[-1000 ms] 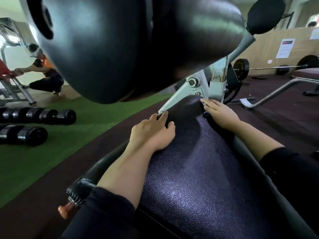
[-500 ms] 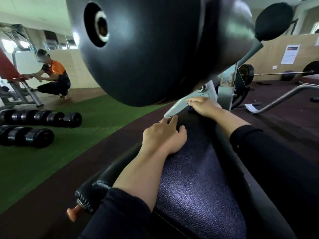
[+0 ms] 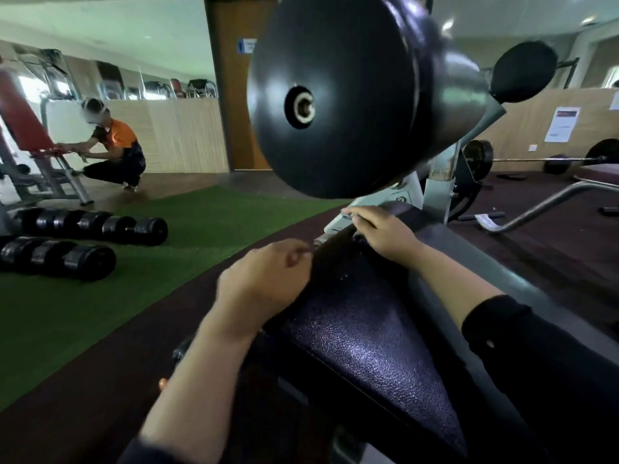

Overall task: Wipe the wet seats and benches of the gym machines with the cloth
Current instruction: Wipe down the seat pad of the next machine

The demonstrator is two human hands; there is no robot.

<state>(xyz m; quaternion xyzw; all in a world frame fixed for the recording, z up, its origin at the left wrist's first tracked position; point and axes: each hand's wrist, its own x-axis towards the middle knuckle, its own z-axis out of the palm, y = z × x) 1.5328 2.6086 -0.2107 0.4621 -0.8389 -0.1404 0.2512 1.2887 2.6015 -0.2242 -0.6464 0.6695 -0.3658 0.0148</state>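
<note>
Both hands have shifted since half a second back: the left hand has slid off the top of the pad to its left edge, and the right hand has reached further toward the far end. The left hand's fingers are curled against the pad's side; whether they grip the edge or only rest there I cannot tell. The right hand lies knuckles up at the far tip of the padded bench, fingers bent over something small and blue at the white steel bracket; too little shows to call it the cloth, and its grip cannot be told.

Close overhead hangs a large black roller pad, which hides most of the machine's upright beyond the hands. A second, smaller black pad sits up to the right. On the green turf to the left lie two rows of black dumbbells. Farther back a crouching person in an orange shirt touches a red-padded machine. On the right, a barbell lies on the dark floor, near a curved metal leg.
</note>
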